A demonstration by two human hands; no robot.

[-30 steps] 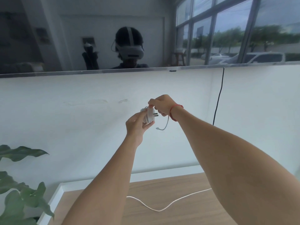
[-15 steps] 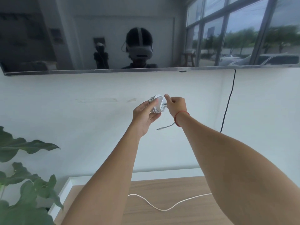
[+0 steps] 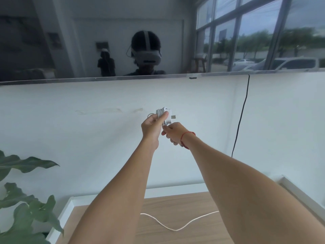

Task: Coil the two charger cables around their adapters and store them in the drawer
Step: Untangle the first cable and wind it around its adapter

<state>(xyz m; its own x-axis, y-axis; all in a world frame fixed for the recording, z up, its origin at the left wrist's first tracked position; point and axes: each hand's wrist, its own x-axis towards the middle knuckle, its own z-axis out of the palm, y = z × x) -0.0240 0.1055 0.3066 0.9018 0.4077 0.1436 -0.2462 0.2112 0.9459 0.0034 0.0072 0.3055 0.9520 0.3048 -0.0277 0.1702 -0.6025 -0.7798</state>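
I hold a white charger adapter (image 3: pixel 167 117) up in front of the white wall, its prongs pointing right. White cable is wound around its body. My left hand (image 3: pixel 152 125) grips the adapter with the thumb over the coils. Just below it, my right hand (image 3: pixel 174 133), with a red string at the wrist, pinches the free end of that cable against the adapter's underside. A second white cable (image 3: pixel 177 224) lies loose in a wavy line on the wooden top below; its adapter is hidden behind my arms.
The wooden top (image 3: pixel 175 206) has a raised white rim (image 3: pixel 297 194). A large-leaved green plant (image 3: pixel 22 205) stands at the lower left. A black cord (image 3: pixel 241 117) hangs down the wall at right. A dark reflective screen (image 3: pixel 73 41) spans the wall above.
My right hand has come from the top of the adapter around to beneath it, taking up the dangling cable end. The adapter has turned so its prongs point right.
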